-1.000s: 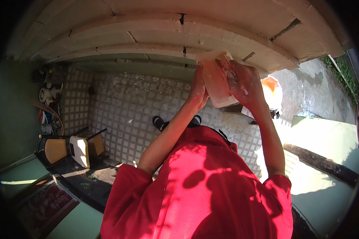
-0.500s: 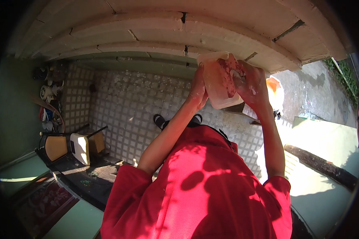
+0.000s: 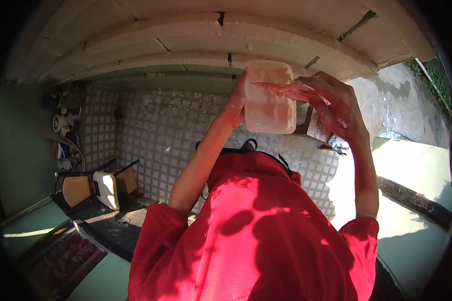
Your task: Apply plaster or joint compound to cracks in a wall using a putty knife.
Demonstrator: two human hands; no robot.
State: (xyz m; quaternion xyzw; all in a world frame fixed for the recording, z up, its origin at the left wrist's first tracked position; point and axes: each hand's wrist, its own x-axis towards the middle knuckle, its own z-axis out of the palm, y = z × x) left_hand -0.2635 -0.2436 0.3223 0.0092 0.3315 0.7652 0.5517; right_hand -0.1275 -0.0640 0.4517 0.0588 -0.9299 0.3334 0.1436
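Left hand (image 3: pixel 234 104) grips 1 translucent tub (image 3: pixel 270 126) with pink residue (image 3: pixel 269 107); right hand (image 3: pixel 340 104) grips a pink-smeared flat tool (image 3: pixel 288 91).

"Was any lettering readable?"
"None. The translucent container (image 3: pixel 269 114), between one and two o'clock, showed no legible label."
"And the red shirt (image 3: pixel 231 246), toward six?"
"Not a word or number that I could make out."
"That dark mark on the white panel (image 3: pixel 104 191), between eight and nine?"
"Too small to tell whether it was print."
"The clutter (image 3: pixel 61 122) around nine?"
"Too dim to read."
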